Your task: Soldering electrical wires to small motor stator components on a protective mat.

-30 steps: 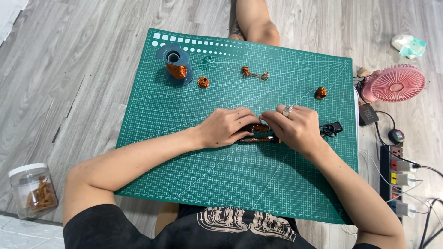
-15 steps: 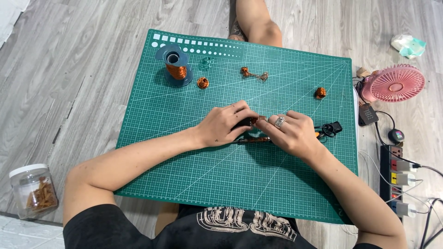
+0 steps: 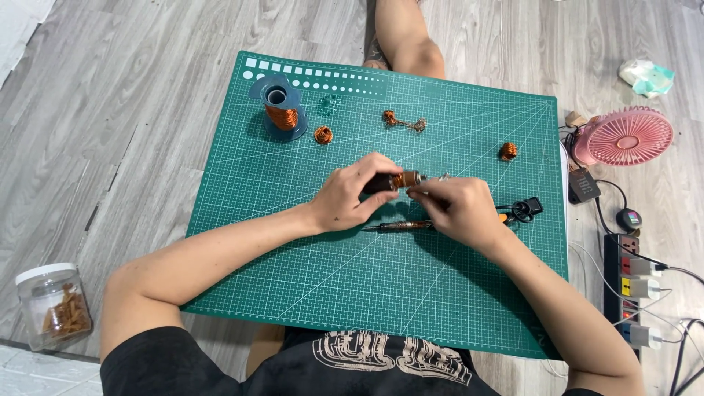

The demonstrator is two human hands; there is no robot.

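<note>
Left hand point(image 3: 350, 199) closes around a dark rod point(image 3: 389, 181) wound with copper wire, steadying it while the right hand point(image 3: 456, 209) pinches its wire end above the green mat point(image 3: 293, 220)

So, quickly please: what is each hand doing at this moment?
Left hand: closed on a dark cylindrical rod wound with copper wire.
Right hand: fingers pinch the rod's copper-wound end.

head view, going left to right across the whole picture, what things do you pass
Clear plastic jar with brown pieces → blue spool of copper wire → small copper wire coil → left hand → right hand → second small copper coil → pink round fan → white power strip
</note>
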